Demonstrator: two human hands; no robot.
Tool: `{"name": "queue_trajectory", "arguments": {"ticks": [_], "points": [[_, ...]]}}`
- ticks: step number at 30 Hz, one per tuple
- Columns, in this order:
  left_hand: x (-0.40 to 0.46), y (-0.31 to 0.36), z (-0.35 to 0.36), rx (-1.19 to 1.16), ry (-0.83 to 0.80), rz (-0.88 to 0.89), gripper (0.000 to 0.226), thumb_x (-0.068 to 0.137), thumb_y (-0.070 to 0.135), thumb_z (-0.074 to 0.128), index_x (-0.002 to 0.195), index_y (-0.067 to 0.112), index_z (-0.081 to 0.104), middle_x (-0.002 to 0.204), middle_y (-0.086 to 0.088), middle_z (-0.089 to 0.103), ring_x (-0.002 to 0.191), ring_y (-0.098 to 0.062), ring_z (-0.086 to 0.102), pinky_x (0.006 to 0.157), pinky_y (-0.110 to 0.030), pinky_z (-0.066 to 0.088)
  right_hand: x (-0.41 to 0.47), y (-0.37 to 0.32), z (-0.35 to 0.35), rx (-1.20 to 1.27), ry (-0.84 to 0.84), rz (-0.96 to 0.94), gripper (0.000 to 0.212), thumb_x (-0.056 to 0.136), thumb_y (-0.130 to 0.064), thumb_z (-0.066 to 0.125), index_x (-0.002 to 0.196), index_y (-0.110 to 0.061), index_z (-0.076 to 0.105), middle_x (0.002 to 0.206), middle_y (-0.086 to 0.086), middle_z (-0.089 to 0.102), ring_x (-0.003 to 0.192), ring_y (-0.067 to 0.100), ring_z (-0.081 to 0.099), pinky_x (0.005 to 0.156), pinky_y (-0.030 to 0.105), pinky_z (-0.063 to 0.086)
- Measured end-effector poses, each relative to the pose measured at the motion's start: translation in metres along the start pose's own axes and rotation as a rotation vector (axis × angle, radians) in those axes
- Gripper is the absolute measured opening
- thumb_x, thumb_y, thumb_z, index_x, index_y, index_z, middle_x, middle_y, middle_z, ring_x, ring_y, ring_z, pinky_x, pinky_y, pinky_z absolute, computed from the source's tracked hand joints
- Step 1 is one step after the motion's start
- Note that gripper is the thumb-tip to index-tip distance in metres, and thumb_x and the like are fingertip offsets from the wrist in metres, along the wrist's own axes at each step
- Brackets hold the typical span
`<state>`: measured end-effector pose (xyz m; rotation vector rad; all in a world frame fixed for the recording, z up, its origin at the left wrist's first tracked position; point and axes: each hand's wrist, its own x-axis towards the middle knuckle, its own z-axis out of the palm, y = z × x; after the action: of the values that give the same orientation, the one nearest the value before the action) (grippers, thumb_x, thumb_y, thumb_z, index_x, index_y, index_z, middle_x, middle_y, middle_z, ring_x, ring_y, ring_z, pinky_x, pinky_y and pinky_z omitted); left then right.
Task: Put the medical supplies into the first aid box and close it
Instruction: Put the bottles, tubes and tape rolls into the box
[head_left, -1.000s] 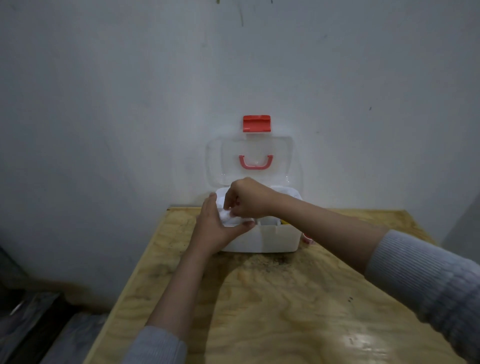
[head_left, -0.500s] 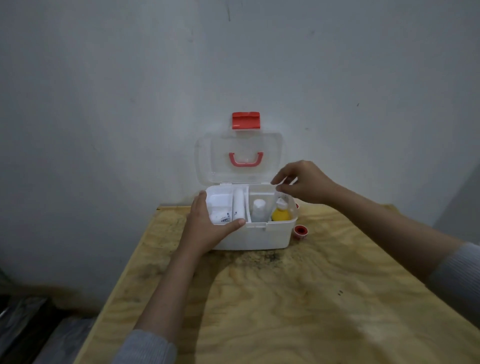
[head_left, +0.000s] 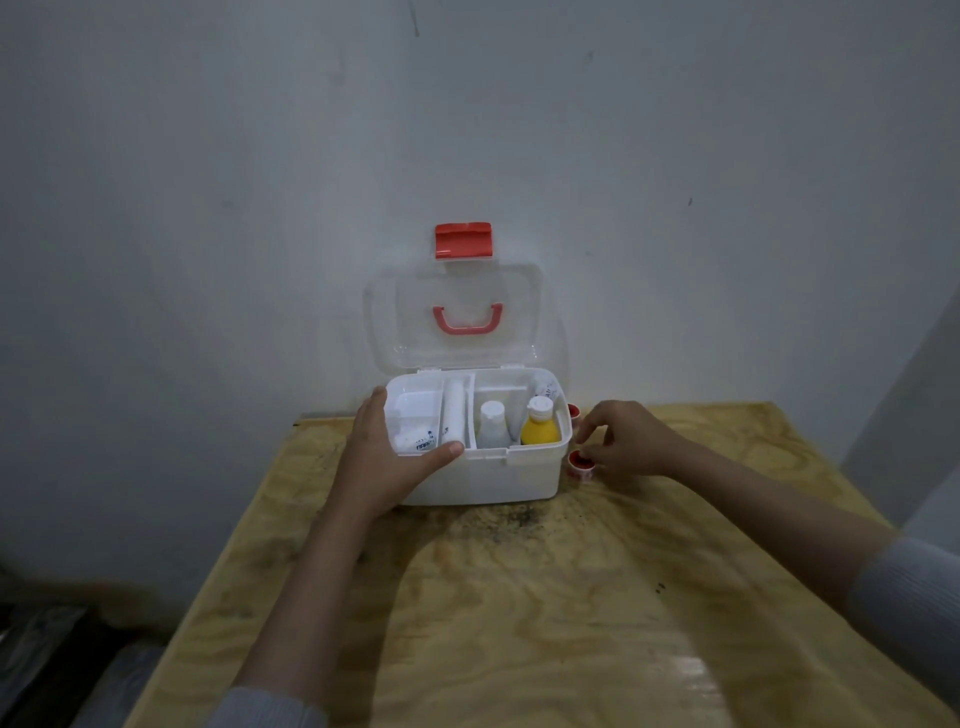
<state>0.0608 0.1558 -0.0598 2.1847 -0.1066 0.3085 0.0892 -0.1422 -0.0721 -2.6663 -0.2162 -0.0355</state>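
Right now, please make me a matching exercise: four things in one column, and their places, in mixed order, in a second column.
Things:
1. yellow bottle
2. red latch
3. left hand
4. small red roll

Places:
A. top edge of the open lid
B. on the table, right of the box
C. right compartment of the box
D. gripping the box's front left corner

Pairs: 1-C, 2-A, 3-D, 4-B
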Motion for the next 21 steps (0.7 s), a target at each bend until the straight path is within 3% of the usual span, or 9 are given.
{"name": "queue_trajectory", "arguments": {"ticks": [3,9,12,15,21], "points": [[0.002,-0.003,0.000,0.015,0.001,-0.016,0.108,0.060,0.052,0.081,0.146,0.023,0.023,0.152,0.003,0.029,0.135,-0.018,0.033,0.101,-0.032,0.033,0.006,0.000,0.006,0.006,0.059,0.013,0.010,0.070,-0.019,0.071,0.080,-0.016,0.071,0.101,0.005,0.064,0.082,0.016,0.057,0.076,0.033,0.053],[0.005,-0.007,0.001,0.034,-0.008,-0.048,0.114,0.057,0.057,0.080,0.148,0.024,0.021,0.155,0.003,0.025,0.138,-0.019,0.030,0.107,-0.039,0.033,0.019,-0.002,0.006,0.036,0.063,0.010,0.019,0.073,-0.018,0.065,0.092,-0.014,0.066,0.095,-0.002,0.064,0.073,0.014,0.054,0.067,0.025,0.041],[0.005,-0.007,0.002,0.024,-0.010,-0.047,0.113,0.057,0.057,0.080,0.148,0.024,0.022,0.155,0.004,0.025,0.138,-0.019,0.030,0.107,-0.039,0.032,0.023,-0.003,0.000,0.059,-0.002,0.007,0.009,0.074,-0.015,0.065,0.083,-0.017,0.061,0.091,0.001,0.067,0.071,0.016,0.057,0.066,0.029,0.047],[0.006,-0.008,0.002,0.018,-0.005,-0.040,0.113,0.057,0.055,0.081,0.148,0.023,0.022,0.154,0.004,0.026,0.138,-0.018,0.030,0.107,-0.037,0.032,0.022,-0.002,-0.005,0.049,-0.045,0.000,0.018,0.073,-0.012,0.064,0.070,-0.026,0.054,0.084,0.003,0.066,0.075,0.019,0.060,0.071,0.033,0.051],[0.007,-0.010,0.002,0.024,-0.013,-0.039,0.114,0.057,0.056,0.081,0.148,0.022,0.022,0.155,0.003,0.025,0.139,-0.018,0.029,0.109,-0.039,0.031,0.012,0.006,-0.010,0.062,-0.063,-0.001,0.008,0.075,-0.008,0.066,0.077,-0.017,0.065,0.074,-0.007,0.060,0.073,0.012,0.058,0.075,0.032,0.051]]}}
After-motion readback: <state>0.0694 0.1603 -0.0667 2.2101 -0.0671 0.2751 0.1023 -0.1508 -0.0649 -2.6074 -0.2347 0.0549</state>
